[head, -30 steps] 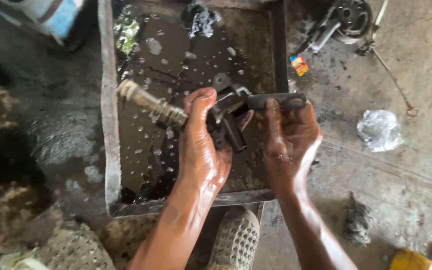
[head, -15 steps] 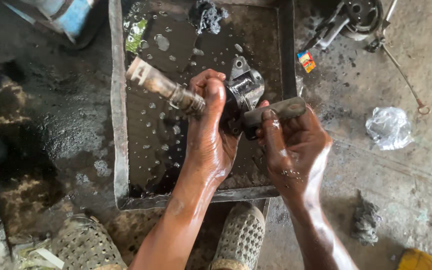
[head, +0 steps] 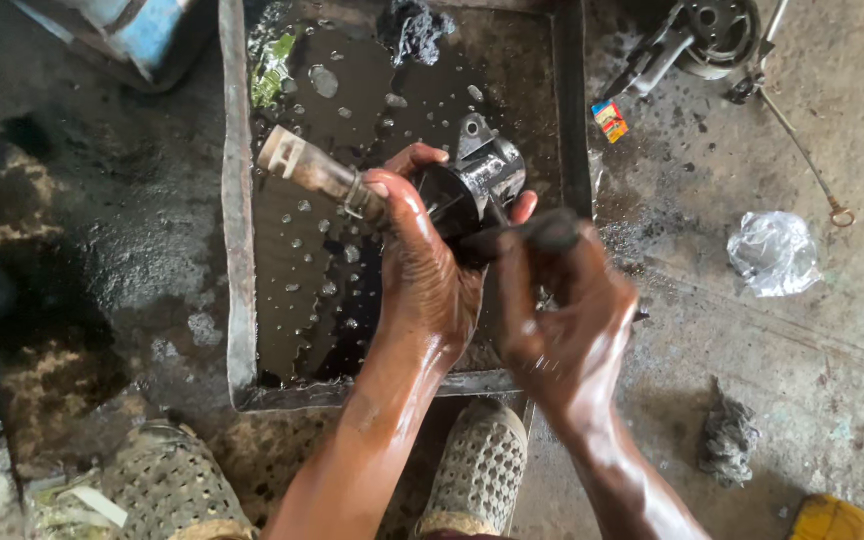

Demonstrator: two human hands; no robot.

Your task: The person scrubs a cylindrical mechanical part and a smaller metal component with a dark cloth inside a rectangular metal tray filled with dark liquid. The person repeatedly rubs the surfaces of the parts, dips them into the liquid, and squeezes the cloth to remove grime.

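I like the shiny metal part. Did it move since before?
Yes. The metal part in the left hand has turned and risen toward the tray's far end, away from the tray's near rim.

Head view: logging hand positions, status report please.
Left hand grips dark metal part over oily tray. Right hand holds brush handle against the part. Nothing in the way.

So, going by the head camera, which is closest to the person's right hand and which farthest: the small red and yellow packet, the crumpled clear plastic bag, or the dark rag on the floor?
From the right hand:
1. Dark rag, low on the floor to its right; the packet is about as near, too close to call.
2. Small red and yellow packet, above, beside the tray's right rim.
3. Crumpled clear plastic bag, farthest, out to the right.
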